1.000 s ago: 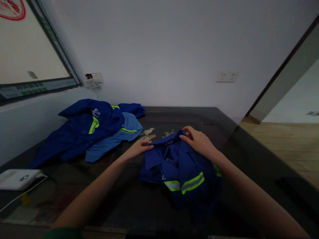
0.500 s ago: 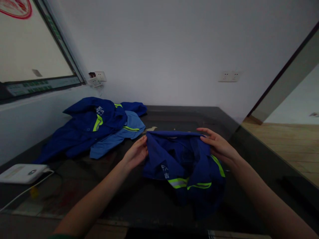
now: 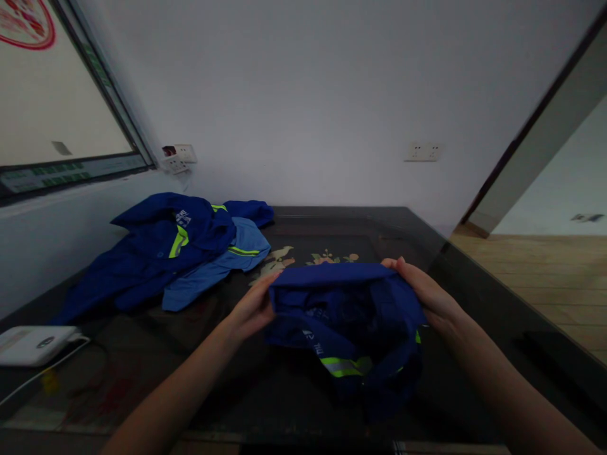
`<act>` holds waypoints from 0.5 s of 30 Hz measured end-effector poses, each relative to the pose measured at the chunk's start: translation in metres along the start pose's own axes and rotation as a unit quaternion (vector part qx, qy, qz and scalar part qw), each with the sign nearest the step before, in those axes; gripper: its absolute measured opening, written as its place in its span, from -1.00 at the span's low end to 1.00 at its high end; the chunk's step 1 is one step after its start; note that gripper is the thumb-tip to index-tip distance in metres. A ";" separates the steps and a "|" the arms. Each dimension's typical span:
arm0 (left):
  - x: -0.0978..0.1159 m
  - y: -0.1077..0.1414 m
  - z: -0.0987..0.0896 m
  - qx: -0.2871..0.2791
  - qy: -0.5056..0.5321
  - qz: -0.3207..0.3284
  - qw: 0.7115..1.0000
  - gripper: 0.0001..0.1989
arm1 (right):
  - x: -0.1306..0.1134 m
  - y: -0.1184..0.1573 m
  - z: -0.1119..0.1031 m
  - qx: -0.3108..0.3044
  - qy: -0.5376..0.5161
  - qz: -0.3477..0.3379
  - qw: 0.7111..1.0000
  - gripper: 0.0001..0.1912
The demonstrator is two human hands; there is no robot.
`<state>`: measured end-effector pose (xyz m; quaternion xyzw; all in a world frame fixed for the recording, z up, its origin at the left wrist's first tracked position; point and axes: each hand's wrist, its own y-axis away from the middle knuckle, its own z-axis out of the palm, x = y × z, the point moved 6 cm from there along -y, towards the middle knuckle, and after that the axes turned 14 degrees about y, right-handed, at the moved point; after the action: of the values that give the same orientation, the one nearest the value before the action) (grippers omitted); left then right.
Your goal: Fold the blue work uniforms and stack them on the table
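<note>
A dark blue garment (image 3: 341,316) with yellow-green and silver stripes is held up over the dark table, its top edge stretched between my two hands. My left hand (image 3: 256,306) grips the garment's left corner, fingers partly behind the cloth. At the right corner, my right hand (image 3: 424,287) is closed on the cloth, with the fingertips curled over the edge. White lettering shows on the garment's front, and the lower part hangs in loose folds.
Blue clothing (image 3: 156,253) with a light blue part lies heaped at the table's left. A white device (image 3: 35,345) with a cable sits at the near left. The glossy dark table (image 3: 403,230) shows a flower pattern. Wall sockets (image 3: 423,151) are behind.
The garment's top edge has tipped down and toward me, and more of the flower pattern shows behind it. My right hand's fingers have closed further on the cloth. The view has shifted slightly.
</note>
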<state>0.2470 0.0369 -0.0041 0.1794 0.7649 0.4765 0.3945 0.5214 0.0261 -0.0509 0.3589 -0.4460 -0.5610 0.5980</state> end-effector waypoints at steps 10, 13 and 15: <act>0.005 0.011 -0.005 0.025 -0.012 0.026 0.999 -0.92 | 0.000 0.035 0.015 -0.237 -0.026 0.099 0.966 -0.58; 0.000 0.008 -0.006 0.030 0.008 0.014 0.999 -0.93 | -0.005 0.046 0.021 -0.284 0.006 0.083 0.955 -0.62; -0.001 0.005 -0.006 0.047 0.028 0.013 0.998 -0.94 | -0.011 0.053 0.031 -0.316 0.005 0.076 0.946 -0.63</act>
<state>0.2423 0.0357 0.0021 0.1941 0.7951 0.4494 0.3581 0.5114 0.0447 0.0074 0.1195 -0.2689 -0.6242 0.7237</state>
